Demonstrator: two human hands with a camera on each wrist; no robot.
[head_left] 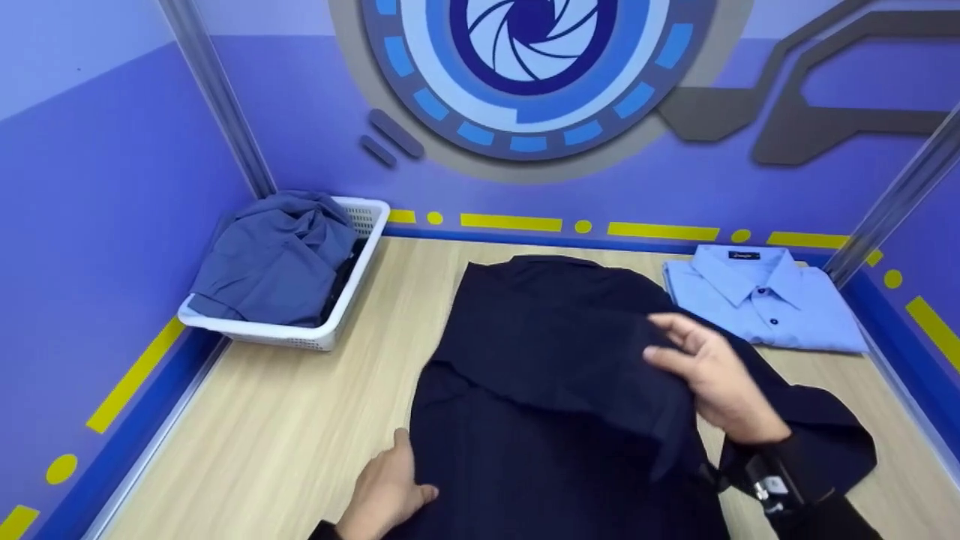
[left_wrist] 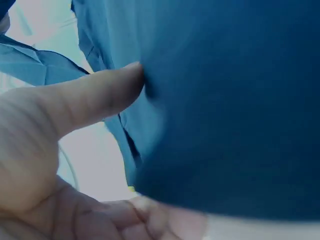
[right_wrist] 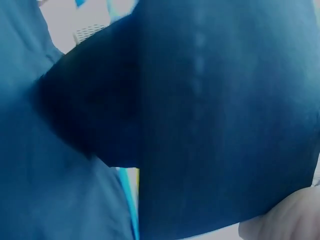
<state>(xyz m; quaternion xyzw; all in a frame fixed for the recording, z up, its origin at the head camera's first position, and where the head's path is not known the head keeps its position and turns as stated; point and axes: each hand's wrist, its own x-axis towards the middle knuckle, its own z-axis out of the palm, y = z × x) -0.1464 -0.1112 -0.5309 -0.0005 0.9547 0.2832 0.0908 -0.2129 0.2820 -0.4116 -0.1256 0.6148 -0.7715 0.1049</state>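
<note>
A dark navy shirt (head_left: 510, 465) lies spread on the table, its upper end toward the back wall. My left hand (head_left: 386, 484) is at the shirt's left edge. In the left wrist view, the thumb (left_wrist: 107, 92) presses on the cloth while the fingers pass under its edge. My right hand (head_left: 716, 382) grips a sleeve (head_left: 555, 360) that is folded across the upper body, its end raised and hanging. The other sleeve (head_left: 832, 435) sticks out to the right, partly behind my right wrist. In the right wrist view, the cloth (right_wrist: 230, 120) hides most of the hand.
A white basket (head_left: 349, 300) with a crumpled grey-blue garment (head_left: 277, 255) stands at the back left. A folded light-blue shirt (head_left: 810, 322) lies at the back right, close to the dark shirt. Purple-blue panels (head_left: 292, 112) wall in the wooden table (head_left: 300, 397).
</note>
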